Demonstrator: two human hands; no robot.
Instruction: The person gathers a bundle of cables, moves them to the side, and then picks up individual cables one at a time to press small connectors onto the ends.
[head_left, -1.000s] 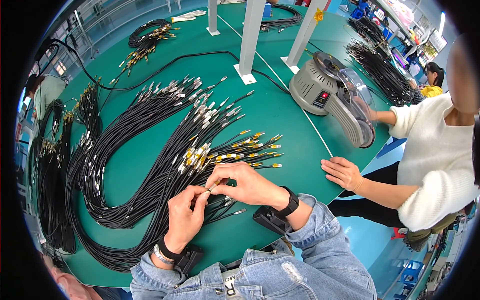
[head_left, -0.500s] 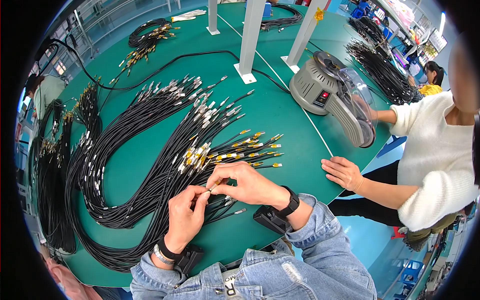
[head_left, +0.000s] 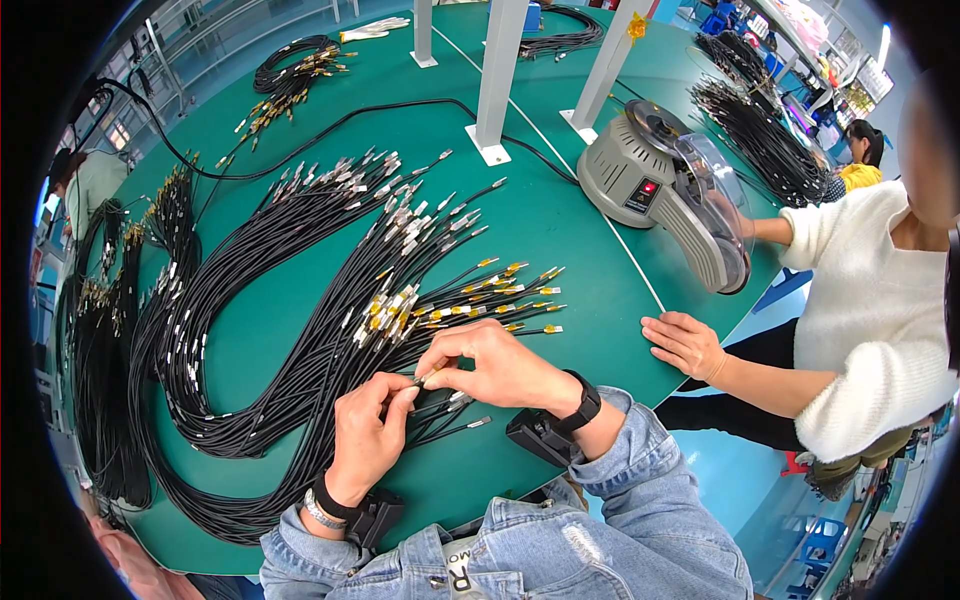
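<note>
Fingertips pinched, my left hand [head_left: 370, 425] and my right hand [head_left: 495, 370] meet over the near side of the green table. Between them is the end of a thin black cable [head_left: 419, 382], mostly covered by my fingers; a yellowish bit shows at the right fingertips. Just beyond lies a large bundle of black cables [head_left: 290, 400], curving in a U on the table. Many of its ends carry silver connectors and white labels. Ends wrapped with yellow tape [head_left: 510, 285] fan out to the right of the bundle, close past my right hand.
At right stands a grey tape dispenser [head_left: 625, 175] with a lit red switch. A co-worker's hand [head_left: 688, 345] rests on the table edge; their other hand is at the dispenser. Metal posts [head_left: 497, 90] rise from the green table [head_left: 570, 400]. More cable bundles [head_left: 105, 380] lie left.
My two hands stay pinched together, with only a slight shift of the fingertips around the cable end. The bundle and the co-worker's hands look unchanged.
</note>
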